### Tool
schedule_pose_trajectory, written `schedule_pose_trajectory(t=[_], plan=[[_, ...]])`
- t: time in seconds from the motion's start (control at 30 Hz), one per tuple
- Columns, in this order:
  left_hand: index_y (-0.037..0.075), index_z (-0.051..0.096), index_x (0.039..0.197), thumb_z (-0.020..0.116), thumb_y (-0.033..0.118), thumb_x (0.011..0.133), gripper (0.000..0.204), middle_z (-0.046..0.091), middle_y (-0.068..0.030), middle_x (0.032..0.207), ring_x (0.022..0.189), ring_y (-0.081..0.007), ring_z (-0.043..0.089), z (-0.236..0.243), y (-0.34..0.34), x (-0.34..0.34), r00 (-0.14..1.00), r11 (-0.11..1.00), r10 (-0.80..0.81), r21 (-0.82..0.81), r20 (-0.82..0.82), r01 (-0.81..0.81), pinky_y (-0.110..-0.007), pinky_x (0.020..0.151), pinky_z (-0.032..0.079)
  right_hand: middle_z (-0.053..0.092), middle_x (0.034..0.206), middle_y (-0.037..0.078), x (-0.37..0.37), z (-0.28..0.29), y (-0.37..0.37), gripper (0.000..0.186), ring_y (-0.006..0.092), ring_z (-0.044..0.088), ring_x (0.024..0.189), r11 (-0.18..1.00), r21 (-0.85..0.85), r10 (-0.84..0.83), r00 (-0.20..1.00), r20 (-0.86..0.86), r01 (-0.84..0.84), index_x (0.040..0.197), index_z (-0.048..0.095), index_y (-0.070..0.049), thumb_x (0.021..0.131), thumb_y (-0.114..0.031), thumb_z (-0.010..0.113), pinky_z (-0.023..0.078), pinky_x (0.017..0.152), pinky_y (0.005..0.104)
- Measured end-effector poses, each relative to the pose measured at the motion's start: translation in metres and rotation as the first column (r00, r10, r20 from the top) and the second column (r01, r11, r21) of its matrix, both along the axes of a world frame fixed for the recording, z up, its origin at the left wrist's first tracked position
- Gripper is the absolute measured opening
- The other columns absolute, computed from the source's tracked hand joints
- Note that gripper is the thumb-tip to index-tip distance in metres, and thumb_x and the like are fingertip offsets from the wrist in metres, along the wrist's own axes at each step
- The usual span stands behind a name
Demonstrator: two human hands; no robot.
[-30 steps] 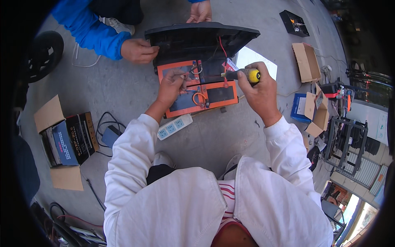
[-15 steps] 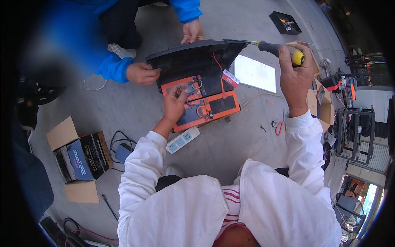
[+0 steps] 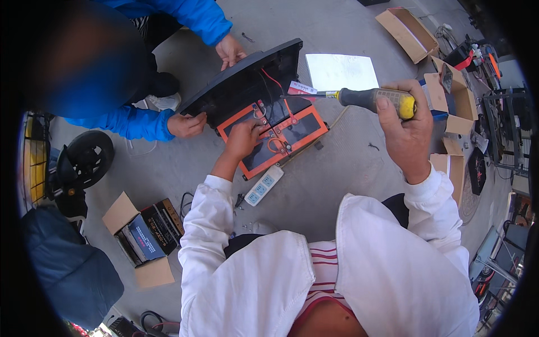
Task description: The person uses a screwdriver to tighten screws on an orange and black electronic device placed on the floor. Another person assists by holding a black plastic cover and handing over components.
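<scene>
My right hand (image 3: pixel 405 124) grips a screwdriver (image 3: pixel 375 102) with a dark and yellow handle. Its shaft points left, and the tip appears in front of the raised black lid (image 3: pixel 247 78), near a red wire (image 3: pixel 273 79). Below the lid lie batteries with orange edges and dark tops (image 3: pixel 303 133). Over their terminals, my left hand (image 3: pixel 242 139) is closed with the fingertips pinched; what they hold is too small to make out. A looped orange wire (image 3: pixel 275 146) lies just beside those fingers. A red-and-white tag (image 3: pixel 301 87) hangs by the lid.
Across from me, a person in blue sleeves holds the lid with one hand (image 3: pixel 188 124) at its left end and another (image 3: pixel 230 50) behind it. A white power strip (image 3: pixel 264 186) lies nearer me. Open cardboard boxes (image 3: pixel 154 273) stand left and right; a white panel (image 3: pixel 342 72) lies beyond.
The screwdriver has come down and its tip now points at the lid's inner side. My left hand stays at the terminals. The whole view has shifted; the other person still holds the lid.
</scene>
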State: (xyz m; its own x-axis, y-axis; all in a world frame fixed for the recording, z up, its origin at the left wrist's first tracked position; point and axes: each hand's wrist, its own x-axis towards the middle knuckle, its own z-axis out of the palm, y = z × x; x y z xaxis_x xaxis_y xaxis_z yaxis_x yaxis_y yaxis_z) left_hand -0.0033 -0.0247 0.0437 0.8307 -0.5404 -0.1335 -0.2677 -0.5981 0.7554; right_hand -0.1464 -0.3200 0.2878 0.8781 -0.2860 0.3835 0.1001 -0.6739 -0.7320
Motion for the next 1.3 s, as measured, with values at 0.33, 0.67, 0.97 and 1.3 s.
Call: schedule_pose_trajectory(t=[0.33, 0.67, 0.97, 1.3], plan=[[0.002, 0.074, 0.126, 0.072, 0.007, 0.097, 0.029, 0.077, -0.0173, 0.104, 0.088, -0.0262, 0.076, -0.044, -0.001, -0.022, 0.93, 0.893, 0.321, -0.27, -0.18, -0.36, -0.037, 0.081, 0.059, 0.071, 0.083, 0.014, 0.044, -0.064, 0.013, 0.034, 0.0207, 0.07, 0.07, 0.976, -0.03, 0.206, 0.959, -0.194, -0.216, 0.108, 0.059, -0.004, 0.1, -0.031, 0.079, 0.057, 0.062, 0.034], [0.005, 0.076, 0.126, 0.074, 0.009, 0.097, 0.028, 0.078, -0.0155, 0.113, 0.095, -0.0249, 0.076, -0.074, 0.0, -0.027, 0.953, 0.896, 0.3, -0.332, -0.034, -0.294, -0.035, 0.084, 0.06, 0.073, 0.081, 0.019, 0.085, -0.103, 0.049, 0.037, 0.0303, 0.075, 0.07, 0.966, -0.128, 0.187, 0.947, -0.262, -0.226, 0.106, 0.059, -0.004, 0.099, -0.034, 0.079, 0.059, 0.063, 0.0382], [0.007, 0.076, 0.127, 0.074, 0.01, 0.097, 0.03, 0.078, -0.0182, 0.115, 0.094, -0.0272, 0.078, -0.077, 0.006, -0.029, 0.946, 0.867, 0.325, -0.392, -0.023, -0.307, -0.035, 0.084, 0.06, 0.074, 0.084, 0.02, 0.093, -0.106, 0.063, 0.036, 0.0309, 0.076, 0.071, 0.958, -0.19, 0.155, 0.947, -0.281, -0.213, 0.107, 0.06, -0.003, 0.099, -0.032, 0.079, 0.06, 0.063, 0.0399], [0.008, 0.076, 0.13, 0.073, 0.013, 0.098, 0.033, 0.078, -0.0173, 0.119, 0.102, -0.0269, 0.077, -0.076, 0.009, -0.027, 0.953, 0.899, 0.297, -0.321, -0.053, -0.298, -0.035, 0.089, 0.06, 0.073, 0.082, 0.022, 0.083, -0.105, 0.067, 0.036, 0.0363, 0.076, 0.071, 0.952, -0.218, 0.154, 0.952, -0.265, -0.214, 0.108, 0.061, -0.002, 0.097, -0.03, 0.08, 0.059, 0.063, 0.0402]])
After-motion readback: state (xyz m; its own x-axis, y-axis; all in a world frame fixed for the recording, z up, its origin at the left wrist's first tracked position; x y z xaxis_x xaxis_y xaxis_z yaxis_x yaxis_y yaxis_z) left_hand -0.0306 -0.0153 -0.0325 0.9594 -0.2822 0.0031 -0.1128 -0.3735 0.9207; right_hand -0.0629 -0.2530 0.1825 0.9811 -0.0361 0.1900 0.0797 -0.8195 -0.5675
